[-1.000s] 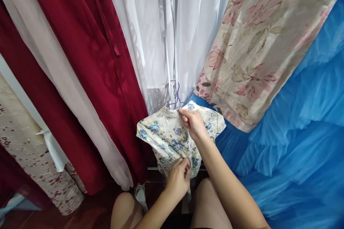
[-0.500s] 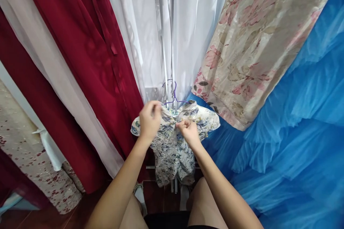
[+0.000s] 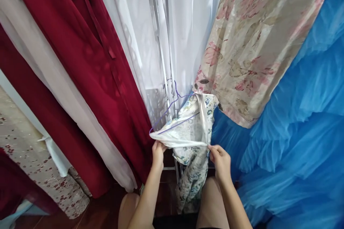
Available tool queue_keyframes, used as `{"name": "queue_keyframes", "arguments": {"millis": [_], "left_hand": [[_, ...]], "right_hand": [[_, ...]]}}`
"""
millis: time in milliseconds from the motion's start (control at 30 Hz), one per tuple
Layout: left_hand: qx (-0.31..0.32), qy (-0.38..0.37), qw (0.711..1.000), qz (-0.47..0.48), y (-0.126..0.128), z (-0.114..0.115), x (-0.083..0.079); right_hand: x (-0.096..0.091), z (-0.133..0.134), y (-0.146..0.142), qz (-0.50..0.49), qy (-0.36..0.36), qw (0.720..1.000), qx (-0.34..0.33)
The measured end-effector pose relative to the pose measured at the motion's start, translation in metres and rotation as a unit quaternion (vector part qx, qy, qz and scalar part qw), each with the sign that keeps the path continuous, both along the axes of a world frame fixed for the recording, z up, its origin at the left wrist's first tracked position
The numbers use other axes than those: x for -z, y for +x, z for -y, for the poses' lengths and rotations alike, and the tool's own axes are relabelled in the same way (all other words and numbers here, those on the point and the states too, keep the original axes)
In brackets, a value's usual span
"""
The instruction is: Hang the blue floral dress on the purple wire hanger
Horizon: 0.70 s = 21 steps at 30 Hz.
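A white floral blouse [image 3: 193, 161] with blue and green print hangs on a thin purple wire hanger [image 3: 177, 96]. Its front is pulled open, so the pale inside and the hanger's lower bar show. My left hand [image 3: 158, 152] is closed on the fabric just under the hanger's left end, its fingertips partly hidden by the cloth. With a pinch, my right hand [image 3: 220, 159] holds the white edge of the opening and draws it taut toward me and to the right. The blouse's lower part drops down between my knees.
Long dark red cloth [image 3: 88, 61] and pale cloth hang at left. White drapes [image 3: 188, 35] and thin metal poles [image 3: 168, 53] stand behind the hanger. On the right are a beige floral dress [image 3: 249, 50] and ruffled blue tulle [image 3: 303, 143]. Dark red tiles [image 3: 163, 195] cover the floor.
My left hand has moved down to grip the left shoulder area; my right hand has gone right and down with the edge. The blouse's front has opened and the hanger has tilted.
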<state>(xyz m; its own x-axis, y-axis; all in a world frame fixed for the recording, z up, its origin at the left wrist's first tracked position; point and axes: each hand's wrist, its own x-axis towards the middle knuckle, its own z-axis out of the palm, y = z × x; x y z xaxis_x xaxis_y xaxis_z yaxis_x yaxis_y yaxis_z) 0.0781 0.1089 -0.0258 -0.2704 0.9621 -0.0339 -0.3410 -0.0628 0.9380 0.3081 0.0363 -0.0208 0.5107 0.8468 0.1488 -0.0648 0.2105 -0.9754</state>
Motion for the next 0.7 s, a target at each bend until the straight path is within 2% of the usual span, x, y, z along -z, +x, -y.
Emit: {"name": "queue_keyframes", "arguments": {"millis": [67, 133, 200, 233, 300, 333, 400, 467, 533, 600, 700], "left_hand": [[0.045, 0.011, 0.998, -0.031, 0.014, 0.006, 0.008], [0.089, 0.026, 0.994, -0.060, 0.024, 0.010, 0.008], [0.127, 0.045, 0.988, -0.080, 0.035, 0.018, -0.002], [0.150, 0.061, 0.982, -0.101, 0.041, 0.024, -0.010], [0.214, 0.113, 0.955, -0.171, 0.056, 0.039, -0.029], [0.249, 0.145, 0.933, -0.215, 0.063, 0.046, -0.039], [0.292, 0.199, 0.890, -0.287, 0.075, 0.060, -0.056], [0.295, 0.224, 0.874, -0.314, 0.080, 0.067, -0.066], [0.316, 0.218, 0.870, -0.309, 0.074, 0.070, -0.068], [0.390, 0.177, 0.858, -0.284, 0.059, 0.073, -0.062], [0.527, 0.096, 0.798, -0.278, 0.026, 0.086, -0.042]], "right_hand": [[0.039, 0.016, 0.015, -0.013, -0.026, 0.999, 0.044], [0.070, 0.028, 0.021, 0.006, -0.061, 0.997, 0.041], [0.084, 0.035, 0.019, 0.032, -0.089, 0.995, 0.028], [0.084, 0.036, 0.015, 0.044, -0.094, 0.994, 0.025], [0.072, 0.037, 0.003, 0.068, -0.077, 0.995, -0.013], [0.061, 0.037, -0.004, 0.076, -0.060, 0.994, -0.056], [0.035, 0.036, -0.018, 0.075, -0.039, 0.980, -0.180], [0.010, 0.036, -0.028, 0.042, -0.043, 0.958, -0.279], [-0.009, 0.037, -0.034, -0.009, -0.056, 0.940, -0.336], [-0.022, 0.039, -0.030, -0.055, -0.056, 0.917, -0.390], [-0.039, 0.039, -0.009, -0.071, -0.066, 0.879, -0.466]]}}
